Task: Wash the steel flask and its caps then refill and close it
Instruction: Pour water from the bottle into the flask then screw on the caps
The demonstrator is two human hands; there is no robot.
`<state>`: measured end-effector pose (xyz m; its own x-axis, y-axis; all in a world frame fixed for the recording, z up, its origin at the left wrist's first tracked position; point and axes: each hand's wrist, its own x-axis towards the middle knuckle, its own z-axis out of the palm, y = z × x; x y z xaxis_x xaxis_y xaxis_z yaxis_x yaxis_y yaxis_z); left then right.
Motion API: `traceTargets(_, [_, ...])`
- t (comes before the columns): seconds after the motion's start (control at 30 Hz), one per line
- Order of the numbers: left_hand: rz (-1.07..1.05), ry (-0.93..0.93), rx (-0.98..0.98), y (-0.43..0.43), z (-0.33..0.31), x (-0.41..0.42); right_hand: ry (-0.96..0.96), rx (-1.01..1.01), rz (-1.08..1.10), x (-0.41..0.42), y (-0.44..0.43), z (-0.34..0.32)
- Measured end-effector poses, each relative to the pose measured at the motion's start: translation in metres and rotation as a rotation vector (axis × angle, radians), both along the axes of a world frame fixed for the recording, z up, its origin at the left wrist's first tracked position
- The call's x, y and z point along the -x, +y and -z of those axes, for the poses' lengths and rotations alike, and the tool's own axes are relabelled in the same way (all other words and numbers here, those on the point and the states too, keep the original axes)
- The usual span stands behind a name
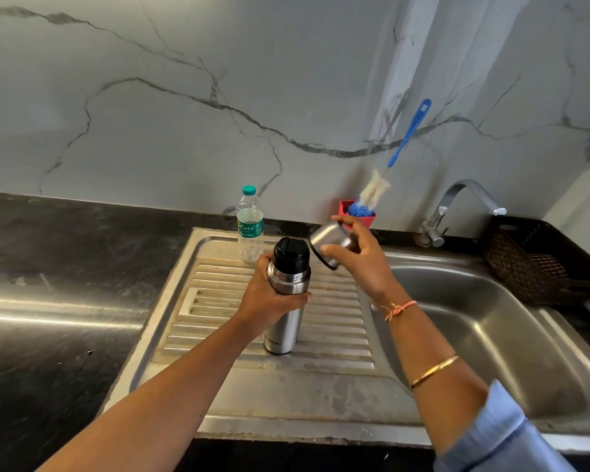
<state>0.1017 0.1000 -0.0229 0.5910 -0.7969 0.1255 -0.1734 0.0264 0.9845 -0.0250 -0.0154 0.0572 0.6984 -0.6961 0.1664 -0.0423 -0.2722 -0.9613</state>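
Flask [283, 332] upright on the ribbed drainboard [218, 301] left of the sink basin [474, 318], base down on the ribs. Black inner cap [291, 252] seated on the neck. Left hand [269, 301] wrapped around the upper body of the flask just under the shoulder, fingers curled round the front. Steel outer cap [327, 240] is off, held in the air just right of the flask top and tilted, with its black-rimmed open end facing down-left toward the flask. Right hand [358, 264] pinches it, thumb on the near side, fingers over the far side. Cap and flask not touching.

Right wrist has an orange thread [397, 310], a thin gold bangle [435, 369] further up the forearm, and a blue sleeve [504, 434] pushed up.

Plastic water bottle [250, 229] with green lid stands at the back edge of the drainboard, just behind the flask. Red cup [358, 216] behind the right hand holds a bottle brush [410, 131], blue handle leaning on the marble wall. Tap [457, 206] at the back of the basin, spout pointing right. Dark woven basket [539, 260] at the far right. Black counter [48, 267] on the left.
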Motion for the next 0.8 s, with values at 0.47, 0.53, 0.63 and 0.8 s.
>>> traceTargets(0.47, [-0.001,0.061,0.055,-0.002,0.007,-0.002,0.41,0.611,-0.358,-0.025,0.023,-0.029])
traceTargets(0.53, [-0.013,0.054,0.053,-0.003,0.007,-0.002,0.448,0.638,-0.35,-0.027,0.023,-0.026])
traceTargets(0.63, [-0.015,0.051,0.045,-0.004,0.01,-0.002,0.485,0.665,-0.178,-0.03,0.027,-0.021])
traceTargets(0.8, [-0.013,0.046,0.06,-0.005,0.012,-0.002,0.571,0.667,-0.21,-0.035,0.035,-0.019])
